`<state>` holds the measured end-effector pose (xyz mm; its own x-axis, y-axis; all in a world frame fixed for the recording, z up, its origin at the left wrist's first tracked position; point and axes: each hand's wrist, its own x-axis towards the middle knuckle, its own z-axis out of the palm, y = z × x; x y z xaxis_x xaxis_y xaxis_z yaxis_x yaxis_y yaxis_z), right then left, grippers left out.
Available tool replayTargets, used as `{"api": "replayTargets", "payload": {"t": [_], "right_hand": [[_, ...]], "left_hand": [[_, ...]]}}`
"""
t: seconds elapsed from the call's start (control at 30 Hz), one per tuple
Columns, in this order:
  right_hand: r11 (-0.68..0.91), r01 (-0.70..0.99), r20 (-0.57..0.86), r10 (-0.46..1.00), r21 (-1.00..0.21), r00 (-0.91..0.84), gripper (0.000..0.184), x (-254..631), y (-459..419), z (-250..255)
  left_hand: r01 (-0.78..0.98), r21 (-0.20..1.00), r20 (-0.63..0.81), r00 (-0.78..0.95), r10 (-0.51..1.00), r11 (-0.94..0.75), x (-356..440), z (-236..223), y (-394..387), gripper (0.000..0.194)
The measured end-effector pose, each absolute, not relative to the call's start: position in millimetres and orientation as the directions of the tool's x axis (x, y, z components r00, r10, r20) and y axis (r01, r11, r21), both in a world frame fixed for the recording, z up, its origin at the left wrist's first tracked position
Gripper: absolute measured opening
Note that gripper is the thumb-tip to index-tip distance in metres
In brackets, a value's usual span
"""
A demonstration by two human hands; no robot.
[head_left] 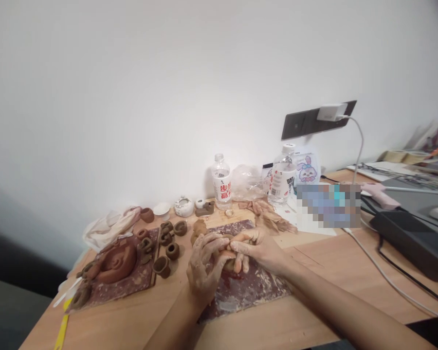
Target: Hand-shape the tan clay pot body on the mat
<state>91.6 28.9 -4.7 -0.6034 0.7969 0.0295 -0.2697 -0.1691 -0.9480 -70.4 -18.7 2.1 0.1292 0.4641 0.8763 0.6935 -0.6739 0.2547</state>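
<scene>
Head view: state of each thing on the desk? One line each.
left hand, clay-smeared, closed on the lump
right hand, clay-smeared, closed on the lump
clay lump, held between both hands
clay spiral, lying flat
clay ring, standing on the desk
water bottle, upright, capped
white charger, plugged into the wall socket

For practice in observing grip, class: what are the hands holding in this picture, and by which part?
The left hand and right hand hold a lump of reddish clay from opposite sides. Their fingers hide most of it, so its exact part cannot be told.
</scene>
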Motion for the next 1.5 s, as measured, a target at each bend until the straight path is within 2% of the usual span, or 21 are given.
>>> {"api": "replayTargets", "payload": {"t": [0.17,0.47,0.87,0.93,1.03,1.1,1.37,1.43,1.5], "right_hand": [[-0.167,-0.279,0.035,0.801,-0.946,-0.598,0.044,91,29,-4],[-0.179,-0.268,0.02,0.796,-0.947,-0.605,0.046,90,28,-7],[-0.203,-0.287,0.0,0.816,-0.936,-0.578,0.044,89,28,-5],[-0.21,-0.281,-0.009,0.814,-0.937,-0.58,0.045,89,28,-4],[-0.215,-0.272,-0.012,0.804,-0.938,-0.595,0.046,89,27,-3],[-0.21,-0.272,-0.004,0.798,-0.939,-0.603,0.048,89,27,-1],[-0.181,-0.286,0.024,0.808,-0.941,-0.589,0.047,90,29,-4],[-0.177,-0.281,0.029,0.799,-0.943,-0.601,0.047,90,29,-5],[-0.178,-0.272,0.028,0.789,-0.946,-0.614,0.048,90,29,-5]], "left_hand": [[0.704,0.295,0.851,0.114,0.513,-0.646,-70,4,-19,0.013],[0.69,0.328,0.86,0.066,0.507,-0.645,-69,2,-22,0.013],[0.713,0.233,0.886,0.125,0.447,-0.661,-68,-2,-18,0.012],[0.68,0.26,0.889,0.109,0.445,-0.685,-68,-6,-17,0.017],[0.61,0.314,0.904,0.042,0.426,-0.727,-67,-12,-15,0.044],[0.597,0.331,0.902,0.027,0.43,-0.731,-67,-16,-14,0.049],[0.663,0.32,0.868,0.081,0.49,-0.677,-67,-9,-14,0.016],[0.672,0.297,0.873,0.097,0.478,-0.678,-66,-6,-14,0.014],[0.657,0.278,0.89,0.098,0.445,-0.7,-65,-5,-14,0.022]]}}
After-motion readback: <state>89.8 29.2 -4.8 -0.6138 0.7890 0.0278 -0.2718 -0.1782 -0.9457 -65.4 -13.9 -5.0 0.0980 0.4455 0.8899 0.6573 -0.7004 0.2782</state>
